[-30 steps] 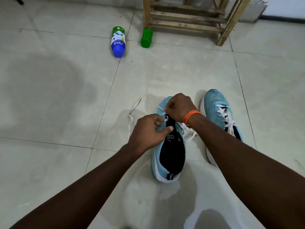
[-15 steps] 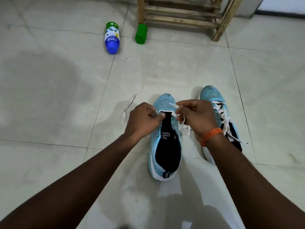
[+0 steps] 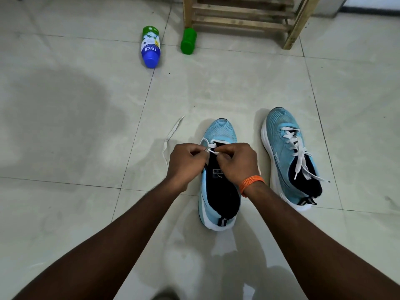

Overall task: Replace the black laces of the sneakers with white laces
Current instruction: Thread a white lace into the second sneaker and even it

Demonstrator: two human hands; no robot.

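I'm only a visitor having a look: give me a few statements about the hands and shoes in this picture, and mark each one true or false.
1. The left hand and the right hand both pinch the white lace over the middle sneaker. True.
2. The other sneaker has nothing threaded through it yet. False: it is already laced in white.
3. An orange band sits on the right wrist. True.
4. The bottle lies between the two sneakers. False: it is farther off on the floor, near the wooden rack.
5. One end of the white lace trails on the floor left of the middle sneaker. True.
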